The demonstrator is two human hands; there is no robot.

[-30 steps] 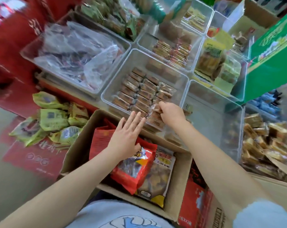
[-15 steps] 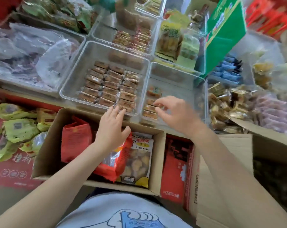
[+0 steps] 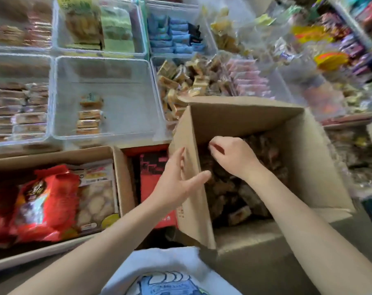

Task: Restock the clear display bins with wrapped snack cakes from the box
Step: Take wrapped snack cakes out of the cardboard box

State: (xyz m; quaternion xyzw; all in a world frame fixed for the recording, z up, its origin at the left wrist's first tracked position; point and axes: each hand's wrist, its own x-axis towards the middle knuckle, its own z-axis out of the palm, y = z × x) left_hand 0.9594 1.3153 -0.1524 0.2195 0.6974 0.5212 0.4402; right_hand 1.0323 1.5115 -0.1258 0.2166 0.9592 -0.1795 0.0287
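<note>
Right hand is down in the near-right box, fingers curling onto the dark pile of snack cakes; whether one's gripped, can't tell. Left hand, fingers spread, braces the box wall. Nearly bare bin waits far-left. Slippery wrappers: a loose pinch could drop one.

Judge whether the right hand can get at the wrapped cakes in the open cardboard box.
Probably yes: the right hand is already inside the open box, just above the wrapped cakes, with no flap covering them.
</note>
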